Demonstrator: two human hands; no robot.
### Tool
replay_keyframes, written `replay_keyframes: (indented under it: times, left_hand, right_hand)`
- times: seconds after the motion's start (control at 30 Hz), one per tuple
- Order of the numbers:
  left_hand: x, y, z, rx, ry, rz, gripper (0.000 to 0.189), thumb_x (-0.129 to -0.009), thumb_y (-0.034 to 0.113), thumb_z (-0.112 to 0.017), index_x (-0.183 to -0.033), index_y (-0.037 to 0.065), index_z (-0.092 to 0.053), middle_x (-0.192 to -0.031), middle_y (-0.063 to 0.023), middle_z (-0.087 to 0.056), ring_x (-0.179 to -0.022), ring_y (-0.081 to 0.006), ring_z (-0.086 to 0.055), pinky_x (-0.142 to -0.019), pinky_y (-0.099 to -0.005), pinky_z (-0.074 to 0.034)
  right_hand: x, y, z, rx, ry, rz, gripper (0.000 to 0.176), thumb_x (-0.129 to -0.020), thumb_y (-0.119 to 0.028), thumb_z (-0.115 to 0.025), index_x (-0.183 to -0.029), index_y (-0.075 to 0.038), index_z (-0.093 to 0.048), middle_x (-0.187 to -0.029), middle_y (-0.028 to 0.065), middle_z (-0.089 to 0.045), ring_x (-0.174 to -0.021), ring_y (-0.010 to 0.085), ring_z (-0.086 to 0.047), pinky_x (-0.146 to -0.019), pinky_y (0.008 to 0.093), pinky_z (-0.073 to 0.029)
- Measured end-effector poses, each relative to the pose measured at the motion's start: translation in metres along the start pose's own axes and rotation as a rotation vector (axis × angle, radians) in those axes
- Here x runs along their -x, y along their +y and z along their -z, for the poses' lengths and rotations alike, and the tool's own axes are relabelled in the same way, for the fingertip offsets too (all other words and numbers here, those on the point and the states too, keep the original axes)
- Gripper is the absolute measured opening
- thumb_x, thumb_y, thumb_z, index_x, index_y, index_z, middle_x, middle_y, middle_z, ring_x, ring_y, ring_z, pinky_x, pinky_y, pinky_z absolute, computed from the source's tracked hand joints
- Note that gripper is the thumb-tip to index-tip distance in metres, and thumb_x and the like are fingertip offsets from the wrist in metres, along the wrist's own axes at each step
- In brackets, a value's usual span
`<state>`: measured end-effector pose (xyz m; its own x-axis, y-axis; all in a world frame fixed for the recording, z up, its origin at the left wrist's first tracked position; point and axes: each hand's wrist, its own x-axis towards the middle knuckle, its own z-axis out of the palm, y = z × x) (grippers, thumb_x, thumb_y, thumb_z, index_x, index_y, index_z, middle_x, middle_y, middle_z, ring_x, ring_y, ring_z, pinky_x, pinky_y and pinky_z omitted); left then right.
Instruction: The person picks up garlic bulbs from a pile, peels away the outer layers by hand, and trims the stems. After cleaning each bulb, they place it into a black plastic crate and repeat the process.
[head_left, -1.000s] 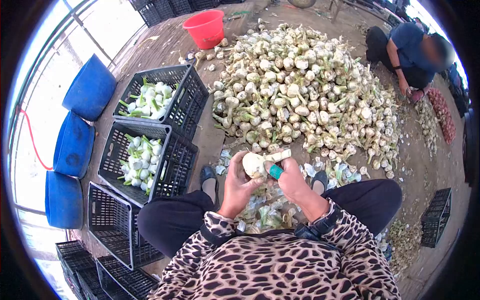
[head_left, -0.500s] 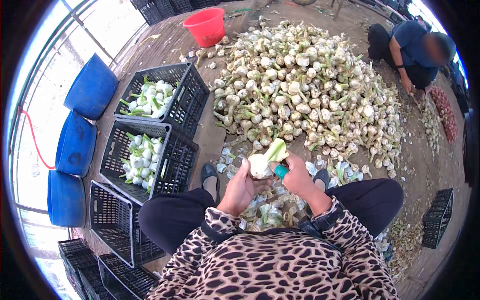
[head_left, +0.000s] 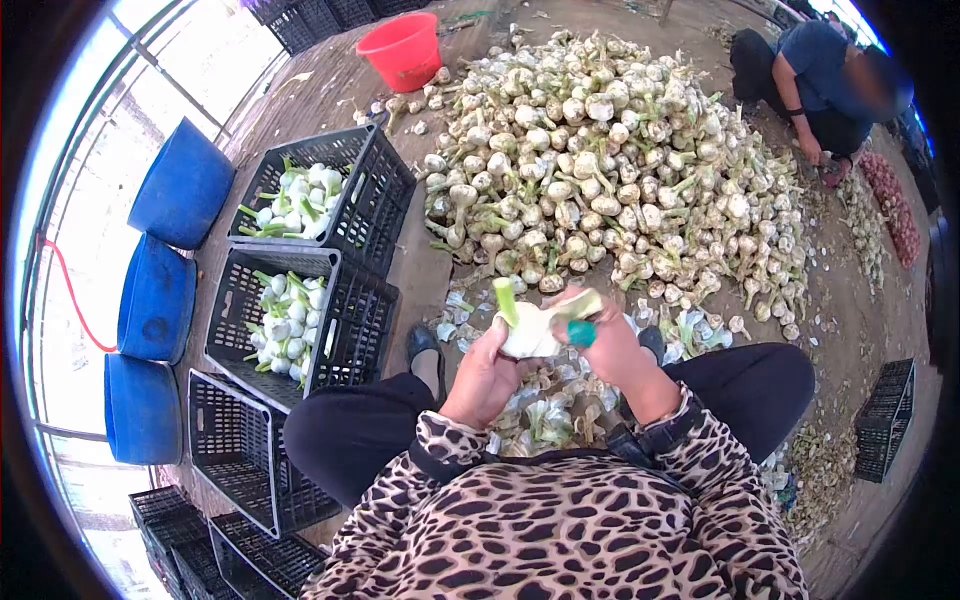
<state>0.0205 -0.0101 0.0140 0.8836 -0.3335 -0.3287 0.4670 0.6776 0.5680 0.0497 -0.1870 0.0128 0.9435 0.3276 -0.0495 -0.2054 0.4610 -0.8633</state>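
1. The left hand (head_left: 487, 378) is cupping a garlic bulb (head_left: 532, 336) from below and from the side, its thumb lying against the white flank; the bulb is sitting in front of the person, above the ground between the knees. This hold is probably steadying the round body while leaving its far side exposed.
2. The right hand (head_left: 618, 352) is pinching a pale outer layer (head_left: 582, 306) beside the bulb, a narrow grip of thumb and fingers; motion is blurring the exact contact. A green wrap (head_left: 581, 333) is covering part of the thumb, presumably for protection.
3. The stem (head_left: 505, 300) is projecting away from the person, smooth, green and roughly cylindrical, contrasting with the glossy white, rounded bulb.
4. The garlic heap (head_left: 610, 190) is lying directly ahead, apparently for easy reach; its bulbs are showing dull, soil-stained, papery coats and fibrous stalks.
5. Clean white bulbs (head_left: 285, 330) are resting in the middle crate (head_left: 362, 315) and others in the upper crate (head_left: 392, 195), both on the left; their perforated black plastic walls are probably letting air through.
6. Thin, crumpled skins (head_left: 548, 420) are littering the ground between the feet, likely where they are falling.
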Motion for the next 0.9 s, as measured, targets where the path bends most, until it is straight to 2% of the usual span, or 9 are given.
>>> replay_keyframes:
  times: [0.07,0.17,0.33,0.37,0.43,0.5,0.67,0.8,0.9]
  left_hand:
    - [0.002,0.003,-0.004,0.125,-0.007,0.010,0.049,-0.091,0.030,-0.055,-0.132,0.006,-0.042,-0.129,-0.0074,-0.051,-0.119,-0.0228,-0.049,-0.099,-0.0444,-0.040]
    - [0.003,0.003,0.001,0.058,-0.108,-0.005,0.061,-0.083,0.033,-0.064,-0.134,0.011,-0.039,-0.130,-0.0074,-0.051,-0.120,-0.0239,-0.048,-0.104,-0.0467,-0.033]
    - [0.008,0.006,0.001,0.071,-0.200,-0.019,0.069,-0.076,0.017,-0.071,-0.135,0.006,-0.038,-0.129,-0.0094,-0.050,-0.118,-0.0257,-0.049,-0.102,-0.0454,-0.038]
    - [0.010,0.007,0.000,0.072,-0.232,-0.014,0.066,-0.077,0.013,-0.070,-0.135,0.005,-0.038,-0.130,-0.0098,-0.049,-0.118,-0.0261,-0.049,-0.102,-0.0450,-0.039]
    - [0.008,0.006,0.002,0.076,-0.133,-0.013,0.066,-0.076,0.008,-0.067,-0.134,0.005,-0.037,-0.128,-0.0104,-0.048,-0.118,-0.0264,-0.049,-0.101,-0.0452,-0.039]
    - [0.005,0.002,0.013,0.106,-0.081,-0.049,0.063,-0.076,0.008,-0.066,-0.133,0.006,-0.038,-0.127,-0.0104,-0.049,-0.117,-0.0258,-0.049,-0.100,-0.0447,-0.040]
    - [-0.001,0.003,0.005,-0.023,-0.010,-0.116,0.054,-0.079,0.020,-0.064,-0.128,0.007,-0.043,-0.120,-0.0068,-0.054,-0.110,-0.0200,-0.053,-0.094,-0.0353,-0.041]
    - [-0.001,0.000,0.004,-0.033,-0.008,-0.110,0.049,-0.086,0.030,-0.060,-0.127,0.007,-0.045,-0.122,-0.0070,-0.054,-0.114,-0.0207,-0.051,-0.099,-0.0380,-0.038]
    - [0.000,-0.002,0.007,0.001,0.000,-0.108,0.051,-0.087,0.033,-0.059,-0.127,0.005,-0.044,-0.124,-0.0074,-0.053,-0.116,-0.0217,-0.050,-0.101,-0.0397,-0.037]
  right_hand:
    - [0.000,0.007,0.009,-0.359,0.043,-0.066,0.023,-0.080,0.004,-0.062,-0.099,-0.008,-0.058,-0.098,0.0060,-0.064,-0.089,0.0149,-0.061,-0.076,0.0266,-0.050]
    - [-0.001,0.007,0.014,-0.372,0.111,-0.031,0.023,-0.082,0.003,-0.061,-0.101,-0.008,-0.056,-0.096,0.0054,-0.063,-0.088,0.0147,-0.061,-0.076,0.0262,-0.050]
    - [-0.018,-0.011,0.029,-0.374,0.580,0.000,0.017,-0.085,-0.010,-0.062,-0.101,-0.007,-0.056,-0.088,0.0026,-0.060,-0.075,0.0139,-0.058,-0.063,0.0263,-0.051]
    - [-0.025,0.003,0.056,-0.255,0.584,0.086,0.020,-0.084,-0.011,-0.062,-0.102,-0.005,-0.056,-0.094,0.0058,-0.061,-0.079,0.0172,-0.060,-0.065,0.0287,-0.052]
    - [-0.025,-0.015,0.060,0.884,0.465,-0.154,0.035,-0.081,-0.013,-0.065,-0.111,-0.003,-0.050,-0.103,0.0128,-0.062,-0.087,0.0246,-0.062,-0.073,0.0346,-0.051]
    - [-0.004,0.007,0.053,1.572,0.041,0.040,0.074,-0.075,-0.015,-0.071,-0.136,-0.008,-0.028,-0.111,0.0183,-0.060,-0.097,0.0317,-0.061,-0.085,0.0414,-0.047]
    - [0.002,-0.035,-0.014,0.804,0.098,0.083,0.040,-0.076,-0.008,-0.066,-0.115,-0.004,-0.055,-0.099,0.0151,-0.064,-0.089,0.0328,-0.062,-0.077,0.0364,-0.050]
    - [-0.001,-0.018,-0.023,1.105,0.066,0.554,0.023,-0.077,-0.001,-0.062,-0.099,-0.002,-0.063,-0.089,0.0145,-0.064,-0.079,0.0287,-0.063,-0.071,0.0331,-0.051]
    - [0.001,-0.014,-0.022,1.185,0.008,0.591,0.027,-0.071,0.002,-0.061,-0.098,-0.002,-0.063,-0.088,0.0136,-0.064,-0.080,0.0306,-0.063,-0.070,0.0352,-0.051]
